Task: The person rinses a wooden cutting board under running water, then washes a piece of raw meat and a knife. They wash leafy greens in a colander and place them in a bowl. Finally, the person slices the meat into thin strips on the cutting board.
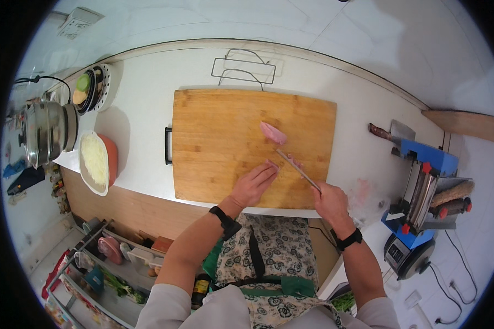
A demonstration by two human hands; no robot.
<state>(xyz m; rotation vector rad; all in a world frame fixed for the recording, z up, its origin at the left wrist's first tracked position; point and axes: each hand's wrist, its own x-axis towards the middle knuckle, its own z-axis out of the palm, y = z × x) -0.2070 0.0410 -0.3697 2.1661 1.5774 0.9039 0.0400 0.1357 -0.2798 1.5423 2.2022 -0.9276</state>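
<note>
A thick wooden cutting board (218, 140) lies in front of me. My right hand (331, 203) grips a knife (298, 168), seen nearly edge-on, its tip pointing up and left over the board. A piece of raw pink meat (273, 133) rests just beyond the tip. Small cut bits of meat (295, 161) lie along the far side of the blade. My left hand (256, 183) presses its fingertips on another small piece of meat (273, 165), left of the blade; the fingers partly hide it.
Behind the board stands a wire rack (243, 70). To the left are a bowl of pale shreds (110, 162), a steamer pot (49, 131) and a basket (106, 88). On the right are a cleaver (402, 130), a blue roller machine (426, 154) and a plastic bag (364, 201).
</note>
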